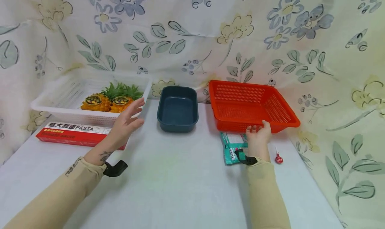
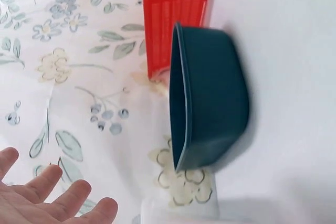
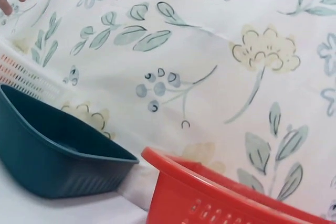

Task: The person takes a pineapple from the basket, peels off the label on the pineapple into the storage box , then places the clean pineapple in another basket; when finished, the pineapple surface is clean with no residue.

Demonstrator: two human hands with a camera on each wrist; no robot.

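My left hand [image 1: 127,120] is raised over the table, fingers spread and relaxed, with nothing in it. Behind it stands a white basket [image 1: 69,109] holding pineapples [image 1: 97,102]. In the left wrist view, my left fingers [image 2: 79,195] show at the lower left. My right hand [image 1: 259,137] is at the front of a red plastic basket [image 1: 240,124]. Its loosely bent fingers and thumb overlap the front rim in the head view; I cannot tell whether they press on it. A green packet [image 1: 232,152] lies below this hand, partly covered by it.
A dark blue tub [image 1: 177,127] stands between the baskets. A red pasta box [image 1: 70,137] lies in front of the white basket. A red lollipop [image 1: 279,159] lies right of my right wrist. Floral cloth [image 1: 192,45] hangs behind the table.
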